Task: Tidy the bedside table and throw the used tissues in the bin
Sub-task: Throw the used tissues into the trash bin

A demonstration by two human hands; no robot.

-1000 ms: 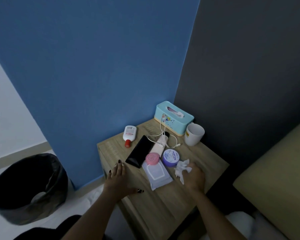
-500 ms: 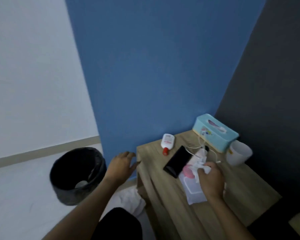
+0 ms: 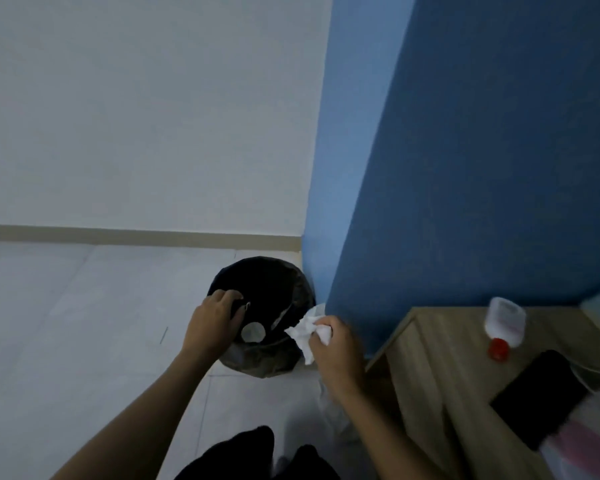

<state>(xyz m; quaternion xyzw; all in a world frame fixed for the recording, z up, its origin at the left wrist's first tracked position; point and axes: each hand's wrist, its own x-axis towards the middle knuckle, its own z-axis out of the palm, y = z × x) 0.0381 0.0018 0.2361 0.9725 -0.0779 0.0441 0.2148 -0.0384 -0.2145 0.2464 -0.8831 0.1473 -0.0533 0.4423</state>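
A crumpled white tissue (image 3: 307,332) is held tightly in the right hand (image 3: 336,348), low in the middle of the frame, just beside the right rim of the black bin (image 3: 278,362). The left hand (image 3: 213,323) is laid on the left rim with bent fingers, and it seems to steady the bin, though a real grip cannot be confirmed. For a good drop, the tissue should be brought fully over the dark opening before the fingers are opened, because now it hangs at the edge. At the right of the frame the surface (image 3: 430,368) is cut off; a small bottle (image 3: 504,322) and a dark phone (image 3: 537,398) are seen, and the rest is blurred. 1 pale round thing inside the bin cannot be identified.
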